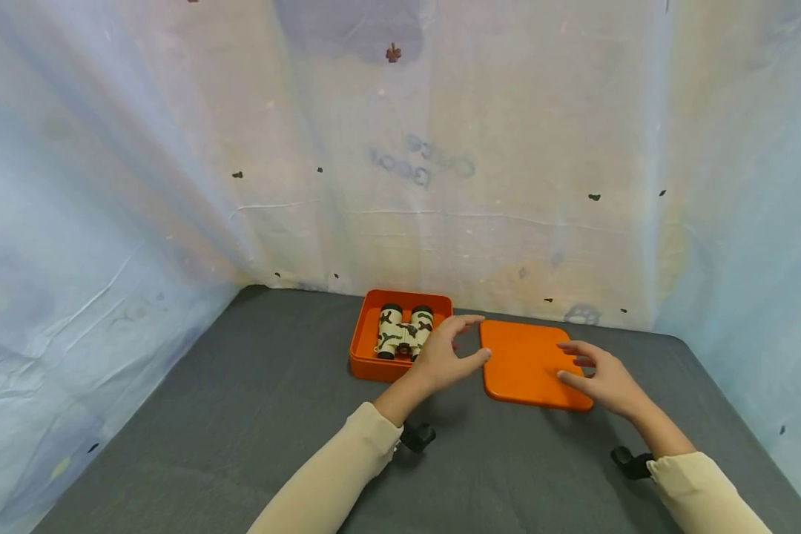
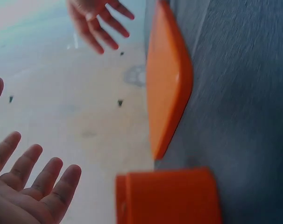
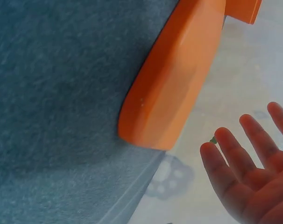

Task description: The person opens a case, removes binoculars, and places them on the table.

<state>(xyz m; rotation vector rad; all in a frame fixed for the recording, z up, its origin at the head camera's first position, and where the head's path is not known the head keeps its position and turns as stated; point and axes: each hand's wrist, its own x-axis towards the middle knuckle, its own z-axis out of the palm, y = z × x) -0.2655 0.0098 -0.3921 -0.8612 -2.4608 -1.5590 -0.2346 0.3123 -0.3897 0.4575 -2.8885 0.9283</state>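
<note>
In the head view, an orange box (image 1: 368, 368) stands near the back of the table with camouflage binoculars (image 1: 390, 330) lying inside it. To its right an orange lid (image 1: 527, 363) lies flat on the table. My left hand (image 1: 443, 356) hovers between box and lid, overlapping the box's right side, fingers spread and holding nothing. Above the lid's right edge is my right hand (image 1: 604, 378), its fingers apart and nothing in them. The left wrist view has the box wall (image 2: 174, 196) below the lid (image 2: 167, 84); the right wrist view has the lid corner (image 3: 151, 121) beside the right fingers.
A dark grey cloth (image 1: 240, 430) covers the table. Behind it and on both sides hang pale patterned sheets (image 1: 507, 148), meeting the table's back edge close to the box and lid. A black wrist mount (image 1: 417, 437) sits under the left sleeve, another (image 1: 630, 463) under the right.
</note>
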